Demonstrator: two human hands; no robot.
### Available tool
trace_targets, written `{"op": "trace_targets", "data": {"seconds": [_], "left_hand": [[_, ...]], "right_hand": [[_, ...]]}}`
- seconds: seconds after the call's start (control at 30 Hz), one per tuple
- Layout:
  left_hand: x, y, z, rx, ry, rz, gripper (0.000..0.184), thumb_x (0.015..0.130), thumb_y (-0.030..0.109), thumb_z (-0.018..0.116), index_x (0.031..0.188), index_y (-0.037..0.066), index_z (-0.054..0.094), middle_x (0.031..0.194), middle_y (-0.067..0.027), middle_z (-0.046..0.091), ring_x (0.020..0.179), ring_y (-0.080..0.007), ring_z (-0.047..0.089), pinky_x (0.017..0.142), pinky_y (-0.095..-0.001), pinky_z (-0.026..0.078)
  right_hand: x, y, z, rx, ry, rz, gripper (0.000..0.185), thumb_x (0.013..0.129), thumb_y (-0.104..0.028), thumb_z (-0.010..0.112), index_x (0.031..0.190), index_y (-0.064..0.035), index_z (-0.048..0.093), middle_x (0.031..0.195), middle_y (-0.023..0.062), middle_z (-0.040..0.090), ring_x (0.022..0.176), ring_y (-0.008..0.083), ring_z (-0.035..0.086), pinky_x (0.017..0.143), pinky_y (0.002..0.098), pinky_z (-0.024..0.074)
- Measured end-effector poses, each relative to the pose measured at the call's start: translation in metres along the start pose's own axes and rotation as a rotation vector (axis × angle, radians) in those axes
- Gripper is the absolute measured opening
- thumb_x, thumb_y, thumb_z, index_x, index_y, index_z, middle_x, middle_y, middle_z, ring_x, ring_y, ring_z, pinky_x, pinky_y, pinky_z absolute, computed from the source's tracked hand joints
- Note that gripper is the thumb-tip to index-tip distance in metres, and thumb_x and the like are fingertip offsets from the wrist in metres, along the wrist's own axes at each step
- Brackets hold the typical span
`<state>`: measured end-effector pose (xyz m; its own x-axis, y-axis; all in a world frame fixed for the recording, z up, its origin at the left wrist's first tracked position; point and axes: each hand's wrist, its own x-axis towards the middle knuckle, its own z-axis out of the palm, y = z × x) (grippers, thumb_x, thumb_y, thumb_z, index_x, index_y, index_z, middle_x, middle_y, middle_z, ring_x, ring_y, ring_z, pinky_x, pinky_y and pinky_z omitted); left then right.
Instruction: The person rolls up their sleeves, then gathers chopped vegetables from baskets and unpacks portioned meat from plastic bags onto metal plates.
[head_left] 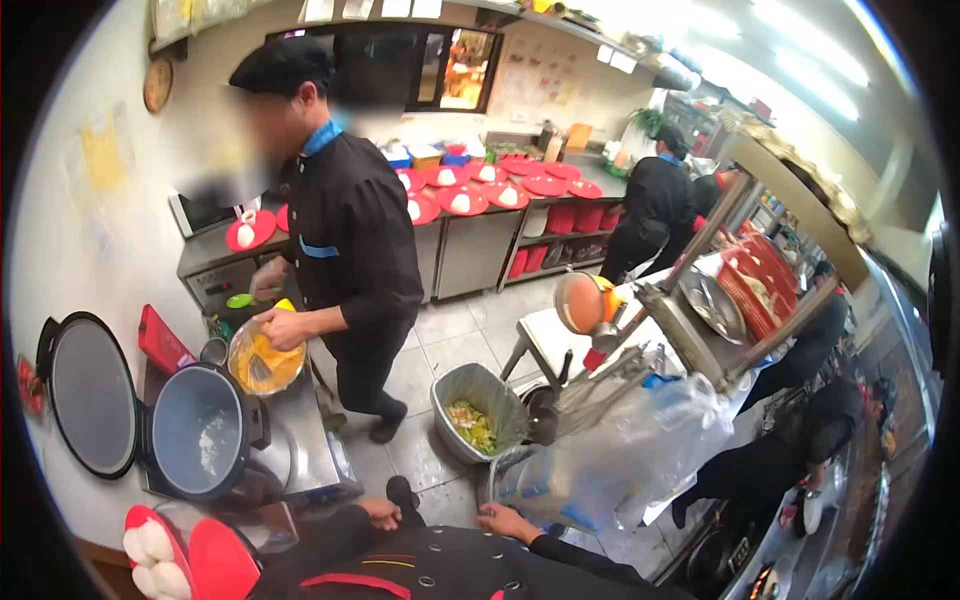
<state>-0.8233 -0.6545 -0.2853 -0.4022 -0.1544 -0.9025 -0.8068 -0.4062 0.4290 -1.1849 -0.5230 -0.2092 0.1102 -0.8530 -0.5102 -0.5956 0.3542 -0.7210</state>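
My left hand (380,514) is in front of my black jacket, its fingers curled in with nothing visible in them. Across from it, my right hand (508,523) is also curled, close to a bin (500,478) lined with clear plastic. Something dark shows at its fingertips, too small to name. To my left stands a large round rice cooker (200,430) with its lid (92,395) raised and bits of white rice inside. Beside it, at the lower left, are red plates (225,560) and white rice mounds (158,560).
A co-worker (350,230) in black holds a bowl (265,360) of yellow food. A grey bin (470,385) of food scraps stands on the tiled floor. Red plates with white mounds (465,203) line the back counter. A large clear plastic bag (640,450) bulges at right, near other workers.
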Motion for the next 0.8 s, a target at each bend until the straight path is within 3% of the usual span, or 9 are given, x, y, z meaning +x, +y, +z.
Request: {"op": "trace_targets", "data": {"seconds": [0.2,0.23,0.27,0.3,0.4,0.47,0.67,0.73,0.8], "left_hand": [[0.077,0.01,-0.11,-0.013,0.086,0.087,0.032,0.097,0.039,0.05,0.105,0.014,0.069,0.092,-0.0019,0.073,0.074,-0.013,0.065,0.065,-0.0324,0.048],[0.095,0.006,-0.13,0.184,0.074,0.688,0.034,0.095,0.043,0.052,0.1,0.013,0.069,0.09,-0.0008,0.072,0.072,-0.0144,0.065,0.061,-0.0345,0.048],[0.07,0.071,-0.146,0.057,-0.001,0.183,0.032,0.093,0.04,0.055,0.095,0.012,0.069,0.081,-0.0036,0.071,0.063,-0.02,0.064,0.055,-0.038,0.047],[0.084,0.093,-0.15,0.054,0.075,0.251,0.03,0.092,0.035,0.053,0.091,0.01,0.069,0.072,-0.0065,0.067,0.057,-0.0233,0.062,0.051,-0.0392,0.046],[0.07,0.214,-0.16,0.405,0.229,0.634,0.018,0.075,0.022,0.063,0.077,0.005,0.069,0.07,-0.0144,0.067,0.065,-0.0297,0.067,0.057,-0.0437,0.052],[0.125,0.281,-0.159,1.14,0.472,0.929,0.017,0.065,0.011,0.067,0.079,0.004,0.074,0.079,-0.0193,0.07,0.073,-0.0342,0.069,0.064,-0.0478,0.054],[0.038,0.43,-0.23,-0.184,0.291,0.6,0.017,0.068,0.019,0.066,0.082,0.01,0.071,0.08,-0.0148,0.07,0.066,-0.0329,0.066,0.056,-0.0446,0.051],[0.099,0.384,-0.308,1.057,0.713,0.924,0.013,0.075,0.018,0.062,0.075,0.011,0.072,0.082,-0.0149,0.07,0.078,-0.0339,0.066,0.064,-0.0457,0.052],[0.119,0.332,-0.341,1.043,0.812,0.486,0.02,0.079,0.016,0.055,0.075,0.008,0.074,0.082,-0.0159,0.07,0.077,-0.0341,0.067,0.068,-0.0486,0.052]], "right_hand": [[0.015,0.026,-0.019,-0.162,-0.104,0.182,0.041,0.092,-0.043,0.061,0.114,-0.0084,0.065,0.106,0.0166,0.07,0.097,0.0302,0.068,0.083,0.039,0.0515],[0.015,0.015,-0.021,-0.098,-0.071,0.298,0.043,0.092,-0.045,0.062,0.115,-0.0096,0.064,0.106,0.0153,0.07,0.098,0.0293,0.068,0.085,0.0391,0.0506],[0.021,0.011,-0.019,-0.084,-0.071,0.309,0.043,0.092,-0.045,0.062,0.115,-0.0096,0.064,0.106,0.0153,0.07,0.098,0.0293,0.068,0.085,0.0391,0.0506],[0.03,0.008,-0.019,0.041,-0.012,0.29,0.042,0.091,-0.043,0.063,0.115,-0.0091,0.066,0.108,0.0151,0.07,0.1,0.0299,0.067,0.087,0.0387,0.0507],[0.061,-0.016,-0.037,0.098,0.042,0.341,0.042,0.09,-0.04,0.065,0.117,-0.0074,0.066,0.111,0.0136,0.07,0.102,0.0279,0.067,0.089,0.0378,0.0504],[0.087,-0.048,-0.056,0.085,0.052,0.219,0.04,0.092,-0.036,0.064,0.118,-0.006,0.065,0.113,0.0147,0.069,0.105,0.0276,0.066,0.09,0.0376,0.0497],[0.17,-0.122,-0.125,0.509,-0.067,0.135,0.043,0.097,-0.033,0.062,0.128,-0.005,0.058,0.112,0.0027,0.066,0.1,0.015,0.063,0.087,0.0293,0.0478],[0.185,-0.13,-0.154,0.54,-0.193,0.169,0.046,0.097,-0.033,0.063,0.132,-0.0048,0.056,0.112,-0.0013,0.063,0.102,0.0096,0.058,0.088,0.0259,0.0459],[0.2,-0.101,-0.165,0.606,-0.208,0.15,0.046,0.097,-0.033,0.063,0.133,-0.005,0.056,0.114,0.001,0.064,0.106,0.0098,0.057,0.091,0.0263,0.0449]]}}
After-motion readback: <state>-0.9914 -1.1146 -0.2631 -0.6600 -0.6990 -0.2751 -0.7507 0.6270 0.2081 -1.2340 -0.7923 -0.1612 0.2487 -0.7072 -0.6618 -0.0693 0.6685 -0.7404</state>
